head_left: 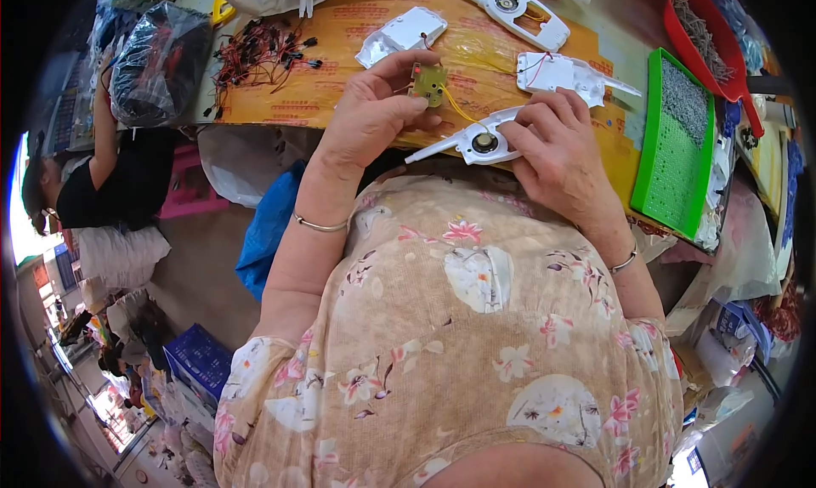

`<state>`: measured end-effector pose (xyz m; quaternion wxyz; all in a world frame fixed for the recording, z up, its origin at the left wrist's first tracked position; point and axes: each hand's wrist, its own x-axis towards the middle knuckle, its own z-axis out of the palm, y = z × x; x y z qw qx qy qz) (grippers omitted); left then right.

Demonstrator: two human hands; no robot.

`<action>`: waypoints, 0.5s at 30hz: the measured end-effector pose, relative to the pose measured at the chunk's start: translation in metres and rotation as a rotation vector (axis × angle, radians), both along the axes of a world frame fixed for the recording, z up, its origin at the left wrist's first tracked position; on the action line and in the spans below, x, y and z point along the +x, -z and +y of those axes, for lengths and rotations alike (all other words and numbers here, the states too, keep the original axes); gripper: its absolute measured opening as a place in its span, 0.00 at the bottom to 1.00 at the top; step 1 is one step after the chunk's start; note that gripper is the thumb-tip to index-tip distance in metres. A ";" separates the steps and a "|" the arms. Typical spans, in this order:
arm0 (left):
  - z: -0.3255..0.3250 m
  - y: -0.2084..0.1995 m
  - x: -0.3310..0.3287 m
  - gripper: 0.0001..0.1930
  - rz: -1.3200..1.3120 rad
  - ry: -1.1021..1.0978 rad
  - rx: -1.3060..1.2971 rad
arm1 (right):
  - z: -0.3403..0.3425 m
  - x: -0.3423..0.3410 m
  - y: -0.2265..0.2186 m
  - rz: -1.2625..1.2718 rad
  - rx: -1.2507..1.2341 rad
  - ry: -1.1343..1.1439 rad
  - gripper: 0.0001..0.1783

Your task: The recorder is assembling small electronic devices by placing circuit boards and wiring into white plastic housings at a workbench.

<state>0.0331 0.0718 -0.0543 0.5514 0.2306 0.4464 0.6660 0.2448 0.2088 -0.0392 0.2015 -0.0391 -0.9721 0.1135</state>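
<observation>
Between the thumb and fingers of my left hand (367, 116) is a small green circuit board (429, 85), held up above the table's near edge. Yellow wires (460, 109) run from the board to a round speaker (484, 143) set in a white plastic casing half (452, 144) with a pointed end. My right hand (563, 155) grips the other end of that casing half, its fingers curled over the rim. Just beyond my hands lie two white shells with thin wires, one on the left (410, 34) and one on the right (557, 70).
Farther back rests another white casing with a speaker (534, 27). Red and black wires (262, 63) lie heaped at left beside a dark plastic-wrapped bundle (161, 67). A green tray (639, 186) of small metal parts and a red scoop (728, 82) stand right. Someone in black (106, 178) sits left.
</observation>
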 end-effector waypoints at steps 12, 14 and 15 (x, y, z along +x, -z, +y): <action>0.004 -0.001 0.001 0.19 -0.136 -0.034 -0.020 | 0.008 -0.022 -0.008 0.125 -0.500 -0.029 0.19; 0.007 0.001 0.006 0.18 -0.019 -0.064 -0.034 | 0.012 -0.038 -0.004 0.164 -0.581 0.000 0.17; 0.008 0.001 0.007 0.17 0.099 -0.093 -0.049 | 0.013 -0.047 -0.004 0.190 -0.533 -0.013 0.16</action>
